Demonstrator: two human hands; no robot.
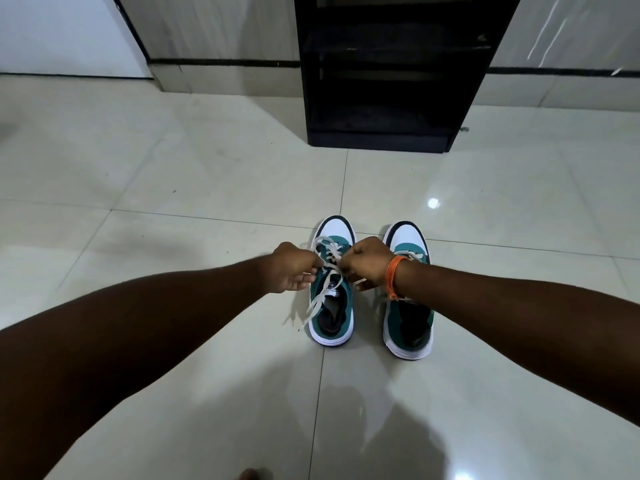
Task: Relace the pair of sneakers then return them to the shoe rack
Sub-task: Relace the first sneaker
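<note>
Head view, the only one given. A pair of teal/white sneakers is set side by side on the pale tiled floor (173, 161), toes pointed at the dark shoe rack (381, 98), which stands well apart against the wall w/ its shelves apparently bare.

The left sneaker (331, 306) is the one being worked: its white lace (323, 296) is crossed loosely over the upper eyelets, and one long end is trailed down over the shoe's left side onto the tile. The left hand (292, 270) is curled w/ thumb and fingers pinched on a lace strand at the shoe's left edge. The right hand (369, 263) is closed in a fist-like pinch on the other strand, just beside the tongue; an orange thread band (394, 277) is worn at that wrist. The exact fingertip contact is hidden by the knuckles.

The right sneaker (408, 320) is partly covered by the right forearm; lace is seen on it near the toe, but whether it's fully laced can't be told.

Judged step: lacing/tightening the left shoe, approx. mid-task. To do it well:
- both ends should be pulled evenly so lengths are matched
- slack should be taken out row by row, toe end first
- lace should be kept flat, not twisted, at each crossing
- the shoe should be steadied so it isn't dragged across the slick tile
- trailing end should be gathered before any lift toward the rack
</note>
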